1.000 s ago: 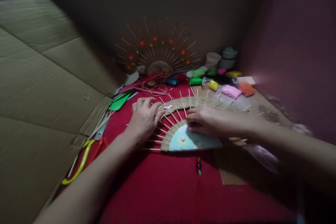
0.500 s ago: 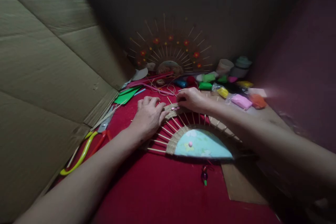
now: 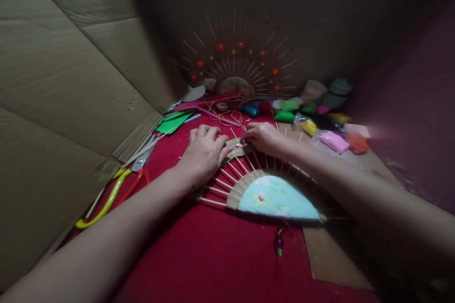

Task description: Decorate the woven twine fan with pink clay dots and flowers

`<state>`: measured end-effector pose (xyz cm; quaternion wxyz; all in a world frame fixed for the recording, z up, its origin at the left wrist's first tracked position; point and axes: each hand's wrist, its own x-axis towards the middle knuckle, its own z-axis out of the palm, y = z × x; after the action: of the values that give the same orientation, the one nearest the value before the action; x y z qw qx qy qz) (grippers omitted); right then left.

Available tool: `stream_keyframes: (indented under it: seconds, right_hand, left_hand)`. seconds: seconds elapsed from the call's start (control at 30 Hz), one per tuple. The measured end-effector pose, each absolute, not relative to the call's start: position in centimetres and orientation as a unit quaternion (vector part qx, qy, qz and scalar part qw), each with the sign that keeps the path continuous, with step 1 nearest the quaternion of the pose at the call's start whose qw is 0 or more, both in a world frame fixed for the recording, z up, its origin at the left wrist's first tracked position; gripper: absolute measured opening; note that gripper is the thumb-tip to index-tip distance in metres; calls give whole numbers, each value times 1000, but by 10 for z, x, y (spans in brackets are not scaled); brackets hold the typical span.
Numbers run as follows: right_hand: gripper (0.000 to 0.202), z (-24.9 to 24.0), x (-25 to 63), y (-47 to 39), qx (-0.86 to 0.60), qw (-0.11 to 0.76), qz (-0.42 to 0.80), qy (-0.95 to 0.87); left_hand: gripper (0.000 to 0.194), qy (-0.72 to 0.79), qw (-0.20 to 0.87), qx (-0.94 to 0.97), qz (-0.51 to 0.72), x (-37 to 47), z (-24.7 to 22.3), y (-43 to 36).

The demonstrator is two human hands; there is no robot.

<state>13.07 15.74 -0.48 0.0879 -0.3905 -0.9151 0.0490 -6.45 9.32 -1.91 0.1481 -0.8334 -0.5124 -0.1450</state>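
A hand fan (image 3: 237, 185) of woven straw and thin sticks lies on the red surface, with a light-blue floral half-circle (image 3: 284, 198) at its base. A small pink ball (image 3: 261, 196) sits on that panel. My left hand (image 3: 206, 151) grips the outer woven band (image 3: 233, 153), fingers curled over it and thumb at its near side. Small pink petal-like pieces (image 3: 241, 145) form a cluster on the band. At this cluster, the fingers of my right hand (image 3: 263, 137) are pinched together; their tips hide whatever is between them.
Scissors (image 3: 138, 163) and thin sticks lie left, beside a cardboard wall (image 3: 71, 66). Behind are green sheets (image 3: 174, 122), pink strips and bagged coloured clay (image 3: 334, 141). A second fan (image 3: 236, 66) stands at the back. A beaded tassel (image 3: 279, 242) lies in front.
The view has shifted slightly, so most things sit a little further right. My right fingers stay at the pink cluster, which now shows more clearly. My left hand keeps its hold on the band.
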Motion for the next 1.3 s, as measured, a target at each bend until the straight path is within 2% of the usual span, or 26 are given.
stream_keyframes:
  seconds: [0.37,1.07,1.2,1.3]
  right_hand:
    - [27,-9,136,152,-380,87,20,-921]
    - [31,-21,141,152,-399,138,22,-906]
    - [31,-21,140,149,-399,128,27,-907]
    - [29,-19,139,147,-399,117,29,-909]
  left_hand:
    - [35,-515,152,-833,-134,-64,-20,94]
    - [34,-516,141,-833,-143,-63,-17,92]
    - [26,-518,72,-833,-181,-62,-8,90]
    - [15,-490,-75,-836,-236,-59,6,82]
